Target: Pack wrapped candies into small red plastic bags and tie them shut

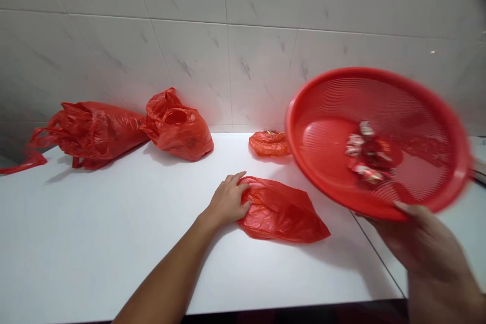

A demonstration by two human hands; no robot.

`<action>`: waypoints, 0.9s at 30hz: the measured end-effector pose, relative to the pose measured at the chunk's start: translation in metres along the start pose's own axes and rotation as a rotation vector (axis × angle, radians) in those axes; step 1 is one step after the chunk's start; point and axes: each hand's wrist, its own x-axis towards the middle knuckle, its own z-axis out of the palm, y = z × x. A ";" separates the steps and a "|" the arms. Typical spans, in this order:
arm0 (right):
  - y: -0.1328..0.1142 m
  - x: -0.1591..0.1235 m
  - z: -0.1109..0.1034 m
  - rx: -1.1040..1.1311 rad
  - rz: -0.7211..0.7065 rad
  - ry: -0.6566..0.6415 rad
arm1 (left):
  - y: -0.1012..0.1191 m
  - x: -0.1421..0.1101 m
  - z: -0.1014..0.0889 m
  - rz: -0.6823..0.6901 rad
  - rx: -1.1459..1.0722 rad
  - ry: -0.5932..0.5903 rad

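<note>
My left hand grips the near end of a flattened red plastic bag lying on the white counter. My right hand holds up a round red plastic colander by its rim, tilted toward me and blurred by motion. Several small wrapped red-and-white items lie clumped inside it, their exact kind unclear. Just behind the colander's left rim sits a small crumpled red bag. Farther left, a puffed red bag and a long stuffed red bag lie against the wall.
The white counter runs along a white marble-patterned tile wall, and its front edge crosses the bottom of the view. A dark seam cuts through the counter beneath my right hand. Something pale sits at the far right.
</note>
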 end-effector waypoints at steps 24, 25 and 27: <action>0.095 0.081 0.110 -0.149 -0.048 -0.328 | -0.035 0.024 0.018 -0.494 -0.314 0.123; 0.094 0.081 0.111 -0.165 -0.060 -0.328 | -0.037 0.024 0.019 -0.499 -0.333 0.121; 0.095 0.080 0.111 -0.191 -0.090 -0.318 | -0.039 0.025 0.020 -0.502 -0.372 0.114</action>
